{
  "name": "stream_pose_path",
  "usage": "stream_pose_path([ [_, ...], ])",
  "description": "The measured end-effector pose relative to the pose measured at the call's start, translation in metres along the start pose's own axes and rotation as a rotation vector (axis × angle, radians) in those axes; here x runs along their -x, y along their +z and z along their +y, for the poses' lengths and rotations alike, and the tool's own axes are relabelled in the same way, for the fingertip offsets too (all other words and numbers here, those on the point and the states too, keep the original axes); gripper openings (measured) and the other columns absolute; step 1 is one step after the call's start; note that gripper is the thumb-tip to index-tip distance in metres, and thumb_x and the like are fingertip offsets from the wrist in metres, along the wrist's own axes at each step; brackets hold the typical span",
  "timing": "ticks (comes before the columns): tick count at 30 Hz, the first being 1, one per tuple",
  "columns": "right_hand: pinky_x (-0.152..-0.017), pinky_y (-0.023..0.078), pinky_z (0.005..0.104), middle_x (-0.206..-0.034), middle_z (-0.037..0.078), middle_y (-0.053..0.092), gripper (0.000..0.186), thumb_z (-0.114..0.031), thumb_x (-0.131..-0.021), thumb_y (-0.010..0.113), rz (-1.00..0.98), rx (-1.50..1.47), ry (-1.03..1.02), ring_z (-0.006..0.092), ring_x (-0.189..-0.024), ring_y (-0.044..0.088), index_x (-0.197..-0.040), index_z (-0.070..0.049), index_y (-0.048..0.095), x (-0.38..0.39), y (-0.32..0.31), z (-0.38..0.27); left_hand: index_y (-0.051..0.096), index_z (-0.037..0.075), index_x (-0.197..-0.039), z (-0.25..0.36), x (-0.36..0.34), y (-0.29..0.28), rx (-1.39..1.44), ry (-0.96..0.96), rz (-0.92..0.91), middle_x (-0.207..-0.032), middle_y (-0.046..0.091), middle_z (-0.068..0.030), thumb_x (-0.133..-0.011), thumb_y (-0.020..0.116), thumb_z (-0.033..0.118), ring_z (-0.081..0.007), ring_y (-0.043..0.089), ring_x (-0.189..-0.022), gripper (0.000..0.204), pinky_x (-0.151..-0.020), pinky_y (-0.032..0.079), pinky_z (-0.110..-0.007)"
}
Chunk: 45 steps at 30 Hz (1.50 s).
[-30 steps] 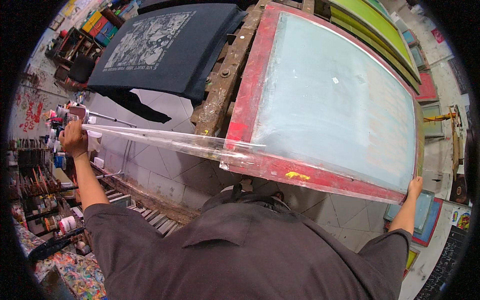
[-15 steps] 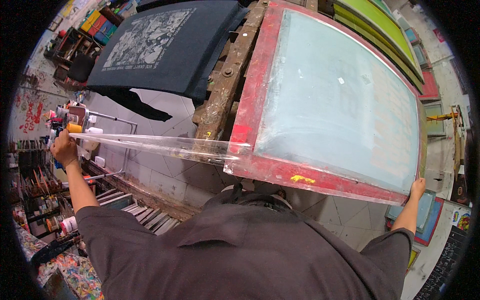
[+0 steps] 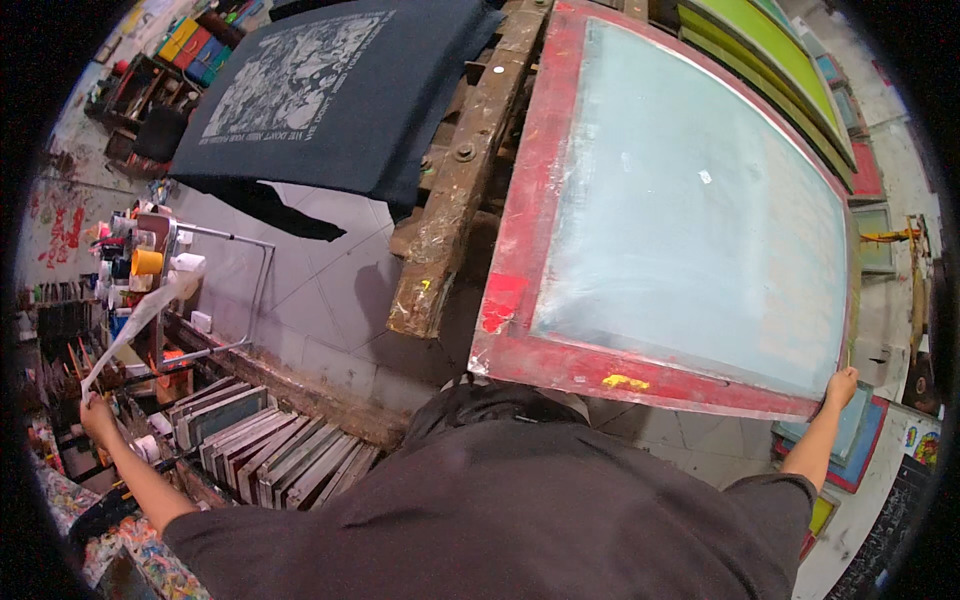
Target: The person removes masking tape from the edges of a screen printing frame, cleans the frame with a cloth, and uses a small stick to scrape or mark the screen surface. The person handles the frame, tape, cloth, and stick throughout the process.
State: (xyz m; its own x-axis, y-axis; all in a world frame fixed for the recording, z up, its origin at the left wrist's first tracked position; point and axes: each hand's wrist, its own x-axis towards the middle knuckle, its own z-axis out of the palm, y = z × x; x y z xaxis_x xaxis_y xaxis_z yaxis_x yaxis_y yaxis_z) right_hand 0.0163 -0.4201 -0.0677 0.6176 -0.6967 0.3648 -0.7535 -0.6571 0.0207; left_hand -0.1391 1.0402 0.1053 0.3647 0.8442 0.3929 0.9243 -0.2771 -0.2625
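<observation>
The left hand [image 3: 98,420] has its grip closed on a clear plastic strip [image 3: 140,320]; the right hand [image 3: 841,387] grips the near right corner of a red frame [image 3: 570,366].

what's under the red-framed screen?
Past the near edge of the red-framed screen, grey floor tiles show lower down; a thin olive strip shows along its right edge, too little to identify. Whatever lies directly beneath is covered by the screen.
</observation>
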Motion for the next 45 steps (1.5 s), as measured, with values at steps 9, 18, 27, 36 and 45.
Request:
stream_pose_path([
  [9,-0.078,0.046,0.0285,-0.099,0.009,0.067,0.027,-0.023,-0.084,0.061,0.134,-0.698,0.141,0.0172,-0.089,0.062,-0.102,-0.004,0.066,0.005,-0.046,-0.055,0.058,0.006,-0.107,0.046,0.161,0.074,0.414,0.267,0.11,-0.106,0.06,-0.0147,-0.084,0.056,0.022,-0.0298,0.057,-0.094,0.028,-0.08,0.044,-0.04],
  [18,-0.067,0.042,0.023,-0.078,0.004,0.058,0.008,-0.004,-0.077,0.065,-0.288,-1.086,-0.708,0.0113,-0.072,0.051,-0.085,-0.003,0.067,0.16,-0.166,-0.259,0.055,0.003,-0.11,0.123,0.295,0.025,0.763,0.446,0.258,-0.11,0.058,-0.0156,-0.087,0.056,0.02,-0.0288,0.055,-0.096,0.029,-0.084,0.043,-0.037],
  [27,-0.068,0.045,0.0297,-0.086,0.008,0.056,0.025,-0.017,-0.073,0.071,-0.4,-0.861,-0.825,0.019,-0.075,0.054,-0.094,-0.005,0.066,0.169,-0.172,-0.27,0.059,0.004,-0.109,0.161,0.44,-0.107,1.037,0.519,0.281,-0.119,0.054,-0.0092,-0.086,0.061,0.014,-0.0192,0.052,-0.1,0.025,-0.086,0.04,-0.029],
  [36,-0.072,0.047,0.0322,-0.108,0.013,0.055,0.051,-0.019,-0.072,0.072,-0.553,-1.313,-1.151,0.0205,-0.088,0.058,-0.116,-0.004,0.051,0.234,-0.258,-0.29,0.064,0.002,-0.086,0.184,0.564,-0.216,1.446,0.478,-0.049,-0.084,0.057,-0.0021,-0.081,0.067,0.011,-0.008,0.049,-0.075,0.011,-0.066,0.039,-0.02],
  [45,-0.086,0.043,0.0281,-0.122,0.009,0.049,0.052,-0.004,-0.088,0.052,-1.818,-1.46,-1.194,0.0138,-0.106,0.05,-0.136,-0.006,0.033,0.433,-0.256,-0.333,0.063,-0.001,-0.096,0.224,0.677,-0.264,1.672,0.685,-0.146,-0.095,0.062,-0.0127,-0.071,0.058,-0.007,-0.0207,0.061,-0.087,0.026,-0.074,0.047,-0.029],
])
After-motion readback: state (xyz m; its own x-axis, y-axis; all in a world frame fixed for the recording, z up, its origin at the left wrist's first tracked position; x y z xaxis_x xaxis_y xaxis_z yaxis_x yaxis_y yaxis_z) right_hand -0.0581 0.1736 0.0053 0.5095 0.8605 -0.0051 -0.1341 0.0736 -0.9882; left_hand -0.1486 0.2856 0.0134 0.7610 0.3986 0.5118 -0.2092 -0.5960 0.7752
